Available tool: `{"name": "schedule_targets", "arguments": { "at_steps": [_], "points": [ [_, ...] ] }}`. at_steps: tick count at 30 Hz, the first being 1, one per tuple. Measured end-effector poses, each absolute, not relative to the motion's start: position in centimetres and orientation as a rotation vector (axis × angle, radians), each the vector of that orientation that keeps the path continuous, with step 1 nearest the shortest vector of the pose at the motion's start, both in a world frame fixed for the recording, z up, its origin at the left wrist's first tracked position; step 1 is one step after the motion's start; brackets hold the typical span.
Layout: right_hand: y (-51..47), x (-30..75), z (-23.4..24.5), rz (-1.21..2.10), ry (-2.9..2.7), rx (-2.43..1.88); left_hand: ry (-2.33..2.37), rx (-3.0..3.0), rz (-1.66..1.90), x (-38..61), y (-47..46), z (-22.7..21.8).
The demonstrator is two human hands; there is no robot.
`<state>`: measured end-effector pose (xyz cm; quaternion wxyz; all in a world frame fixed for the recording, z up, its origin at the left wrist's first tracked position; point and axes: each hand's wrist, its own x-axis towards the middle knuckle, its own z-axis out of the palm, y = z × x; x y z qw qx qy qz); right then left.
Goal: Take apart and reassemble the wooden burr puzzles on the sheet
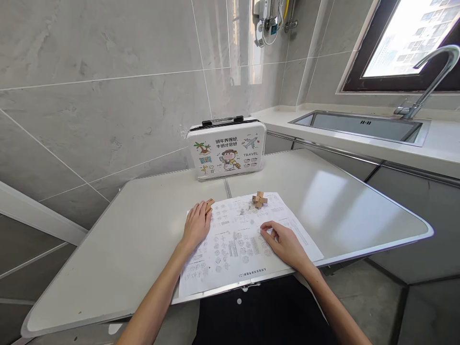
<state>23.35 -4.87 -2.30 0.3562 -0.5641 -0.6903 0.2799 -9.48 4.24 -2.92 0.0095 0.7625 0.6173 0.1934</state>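
Observation:
My left hand (197, 226) rests palm down at the left edge of a printed paper sheet (233, 263). A small light-brown wooden piece (209, 205) shows between its index finger and thumb; the rest of the piece is hidden under the fingers. My right hand (283, 242) lies on the right part of the sheet, fingers curled and thumb drawn close to the index finger. Whether anything sits in that pinch cannot be made out. Beyond it, an interlocking wooden burr puzzle (259, 199) stands on the sheet's far edge, apart from both hands.
The sheet lies on a pale folding table (143, 249) with a centre seam. At the back stands a white cartoon-printed case (228, 151) with a black handle. To the right are a counter with a sink (359, 127) and a tap (427, 86). A tiled wall rises behind.

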Motion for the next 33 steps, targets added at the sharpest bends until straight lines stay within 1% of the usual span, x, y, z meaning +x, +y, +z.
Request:
{"name": "schedule_targets", "arguments": {
  "at_steps": [5, 14, 16, 19, 24, 29, 33],
  "points": [
    [-4.8, 23.4, -2.3, 0.735, -1.781, -1.456, 1.912, 2.360, 0.653, -11.3, 3.1, -2.7],
    [-4.9, 23.4, -2.3, 0.729, -1.802, -1.453, 1.926, 2.425, 0.546, -11.1, 2.2, -1.4],
    [-4.8, 23.4, -2.2, 0.724, -1.811, -1.446, 1.819, 2.511, 0.565, -10.3, 2.1, -0.8],
    [-4.2, 23.4, -2.1, 0.720, -1.798, -1.443, 1.518, 2.636, 0.577, -8.4, 1.7, 0.1],
    [-1.4, 24.0, -1.6, 0.670, -1.632, -1.545, 1.144, 2.694, 0.590, -4.5, 1.3, 1.1],
    [2.4, 24.4, -1.3, 0.525, -1.608, -1.795, 0.952, 2.653, 0.670, -1.7, 1.4, 1.3],
    [4.6, 23.9, -1.4, 0.447, -1.712, -1.864, 0.920, 2.618, 0.697, -1.2, 1.4, 1.0]
  ]
}}
